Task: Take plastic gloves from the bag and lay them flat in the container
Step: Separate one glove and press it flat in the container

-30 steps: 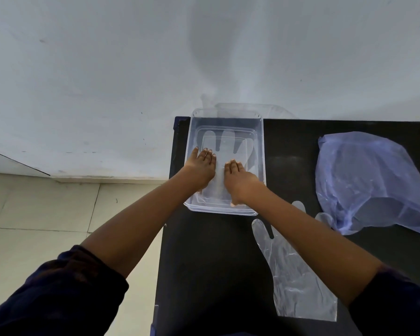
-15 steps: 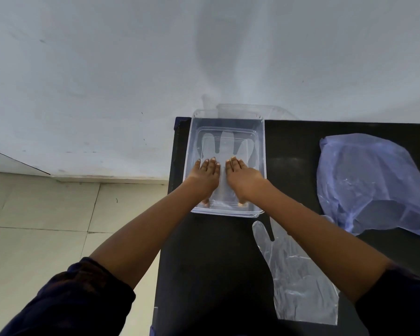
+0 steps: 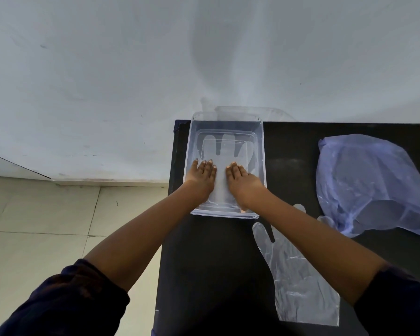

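Observation:
A clear plastic container (image 3: 262, 151) stands at the far left of the black table. Inside it a transparent plastic glove (image 3: 224, 151) lies flat, fingers pointing away from me. My left hand (image 3: 201, 177) and my right hand (image 3: 243, 181) press on the glove's lower part with straight fingers, side by side. A second clear glove (image 3: 298, 282) lies flat on the table near me, partly under my right forearm. The bluish plastic bag (image 3: 371, 183) sits crumpled to the right.
The black table (image 3: 211, 263) ends at its left edge beside the container; tiled floor (image 3: 46, 226) lies beyond. A white wall (image 3: 204, 57) stands right behind the table. A clear lid (image 3: 247, 111) leans behind the container.
Both hands have slid a little apart across the glove in the container, from touching at the middle toward the sides. The other glove and the bag have not moved.

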